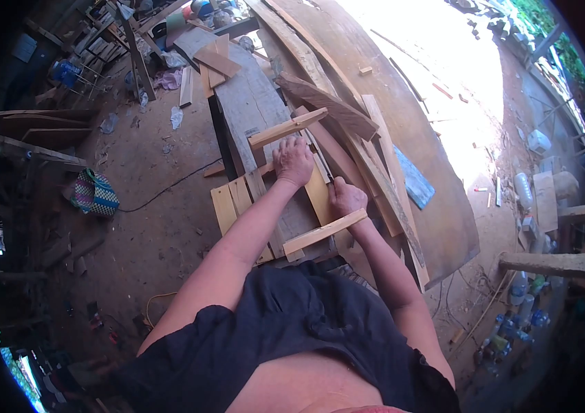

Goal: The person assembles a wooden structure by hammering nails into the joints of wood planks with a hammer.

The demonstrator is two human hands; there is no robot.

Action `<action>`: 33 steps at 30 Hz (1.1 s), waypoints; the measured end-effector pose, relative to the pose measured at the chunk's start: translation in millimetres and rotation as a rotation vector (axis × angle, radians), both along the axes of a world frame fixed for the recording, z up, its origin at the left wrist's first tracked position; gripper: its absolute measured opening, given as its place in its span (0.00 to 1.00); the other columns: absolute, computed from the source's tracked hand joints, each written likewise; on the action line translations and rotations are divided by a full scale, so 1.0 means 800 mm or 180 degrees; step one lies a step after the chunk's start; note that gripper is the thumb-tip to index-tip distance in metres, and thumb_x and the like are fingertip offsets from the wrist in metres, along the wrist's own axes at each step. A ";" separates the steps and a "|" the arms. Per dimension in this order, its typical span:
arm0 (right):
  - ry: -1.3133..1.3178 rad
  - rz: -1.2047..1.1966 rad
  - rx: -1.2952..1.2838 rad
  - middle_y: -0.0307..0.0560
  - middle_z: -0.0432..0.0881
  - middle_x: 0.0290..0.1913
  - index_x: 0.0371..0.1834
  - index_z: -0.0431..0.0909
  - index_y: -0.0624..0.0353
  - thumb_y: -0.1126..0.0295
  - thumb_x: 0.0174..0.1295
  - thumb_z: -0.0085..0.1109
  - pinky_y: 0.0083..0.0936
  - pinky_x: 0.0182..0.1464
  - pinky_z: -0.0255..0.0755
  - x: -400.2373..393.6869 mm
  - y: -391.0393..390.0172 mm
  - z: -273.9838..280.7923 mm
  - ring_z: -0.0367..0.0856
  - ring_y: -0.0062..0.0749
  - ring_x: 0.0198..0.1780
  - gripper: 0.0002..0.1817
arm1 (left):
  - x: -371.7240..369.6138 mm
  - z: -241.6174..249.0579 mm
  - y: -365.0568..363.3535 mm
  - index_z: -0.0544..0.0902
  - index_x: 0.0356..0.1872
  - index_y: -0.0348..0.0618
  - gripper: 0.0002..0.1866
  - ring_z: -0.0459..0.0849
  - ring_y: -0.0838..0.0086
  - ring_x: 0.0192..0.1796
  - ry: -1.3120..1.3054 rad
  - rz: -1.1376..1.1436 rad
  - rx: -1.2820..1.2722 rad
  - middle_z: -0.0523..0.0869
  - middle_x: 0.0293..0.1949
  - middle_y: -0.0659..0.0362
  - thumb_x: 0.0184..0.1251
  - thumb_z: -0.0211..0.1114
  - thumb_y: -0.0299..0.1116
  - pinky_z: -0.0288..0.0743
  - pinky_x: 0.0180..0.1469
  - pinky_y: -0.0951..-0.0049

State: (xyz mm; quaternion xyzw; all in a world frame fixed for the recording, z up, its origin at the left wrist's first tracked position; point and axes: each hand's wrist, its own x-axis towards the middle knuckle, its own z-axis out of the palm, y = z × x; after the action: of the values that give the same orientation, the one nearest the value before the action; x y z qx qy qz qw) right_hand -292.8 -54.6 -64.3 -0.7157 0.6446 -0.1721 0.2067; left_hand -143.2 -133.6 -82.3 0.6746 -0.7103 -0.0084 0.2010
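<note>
A small pale wooden frame point(316, 193) lies on the grey plank of the bench, with one leg-like bar point(289, 129) at its far end and another bar point(325, 233) near my body. Over the frame's middle rests my left hand point(294, 163), its fingers bent down onto the wood. To its right, my right hand point(348, 199) is closed in a fist at the frame's right edge. A small dark tip shows by its thumb; the rest of what it holds is hidden. Yellowish slats point(232, 205) stick out under my left forearm.
Long rough boards point(382, 175) and a short dark plank point(330, 107) lie along the right side. A large brown sheet point(437, 213) extends beyond them. A woven basket point(94, 191) stands on the dirt floor at left, and plastic bottles point(512, 330) lie at right.
</note>
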 end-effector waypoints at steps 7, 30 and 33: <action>0.0012 -0.0002 -0.0093 0.57 0.78 0.20 0.29 0.69 0.59 0.62 0.62 0.45 0.48 0.30 0.71 0.000 0.003 -0.006 0.79 0.54 0.26 0.12 | 0.000 0.000 0.000 0.73 0.36 0.47 0.09 0.73 0.62 0.48 -0.0006 -0.0004 -0.0037 0.76 0.40 0.56 0.57 0.53 0.37 0.63 0.48 0.57; 0.0197 0.0053 -0.0053 0.59 0.79 0.23 0.27 0.71 0.61 0.68 0.59 0.45 0.46 0.32 0.72 0.010 -0.018 0.004 0.80 0.54 0.28 0.09 | -0.001 0.002 -0.001 0.74 0.35 0.48 0.09 0.73 0.62 0.47 -0.0043 0.0009 -0.0007 0.76 0.39 0.56 0.54 0.54 0.36 0.64 0.47 0.57; 0.0306 0.0140 0.0150 0.59 0.79 0.22 0.27 0.71 0.61 0.68 0.58 0.46 0.46 0.32 0.72 -0.011 0.017 0.003 0.80 0.54 0.28 0.09 | 0.000 0.003 -0.001 0.72 0.36 0.47 0.08 0.74 0.61 0.46 -0.0014 0.0036 -0.0110 0.76 0.38 0.56 0.56 0.53 0.36 0.64 0.47 0.56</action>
State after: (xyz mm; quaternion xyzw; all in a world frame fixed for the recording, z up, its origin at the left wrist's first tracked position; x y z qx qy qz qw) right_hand -301.8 -41.1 -61.6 -0.7320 0.6417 -0.1177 0.1961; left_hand -143.3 -134.2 -80.1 0.6750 -0.7069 0.0065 0.2111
